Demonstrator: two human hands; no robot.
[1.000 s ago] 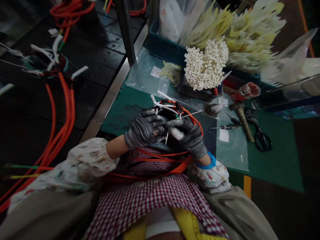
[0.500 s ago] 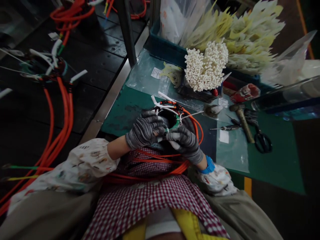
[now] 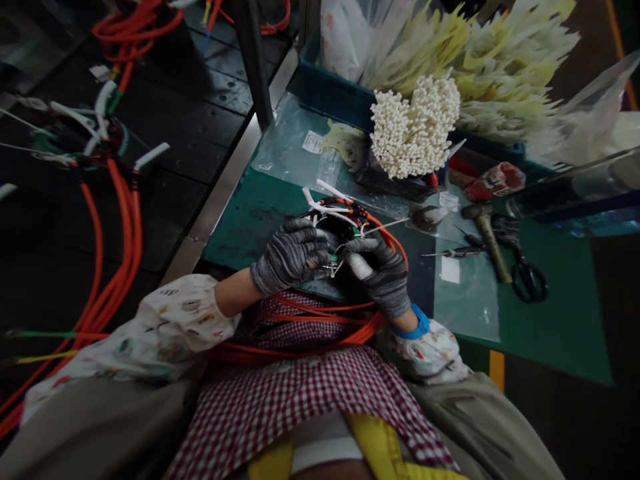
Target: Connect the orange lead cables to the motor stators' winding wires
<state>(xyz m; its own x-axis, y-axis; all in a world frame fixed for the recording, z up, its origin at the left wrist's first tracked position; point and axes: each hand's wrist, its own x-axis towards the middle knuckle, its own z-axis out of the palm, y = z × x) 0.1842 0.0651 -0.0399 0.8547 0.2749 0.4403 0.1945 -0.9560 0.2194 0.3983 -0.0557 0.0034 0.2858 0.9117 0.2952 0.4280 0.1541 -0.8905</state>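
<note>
A ring-shaped motor stator point(image 3: 336, 230) with a dark round bore and bits of green at its rim stands on the bench in front of me. White sleeves point(image 3: 311, 202) and orange cables point(image 3: 387, 233) come off its far side. My left hand point(image 3: 290, 259), in a grey striped glove, wraps around the stator's left side. At the near right rim, my right hand point(image 3: 381, 270), gloved alike, has its fingers bent and closed; what they pinch is hidden. Thin white strands point(image 3: 338, 269) show between the hands. A white cord point(image 3: 387, 225) runs from the rim to the right.
On the right lie a hammer point(image 3: 487, 243), black scissors point(image 3: 529, 280) and a thin screwdriver point(image 3: 453, 253). A bundle of white-tipped sticks point(image 3: 413, 130) stands before a blue bin point(image 3: 333, 90) with yellowish strips. Another cabled stator point(image 3: 117, 137) sits at left.
My right hand has shifted slightly right, away from my left hand, opening a gap where white strands show at the near rim. My left hand stays on the stator.
</note>
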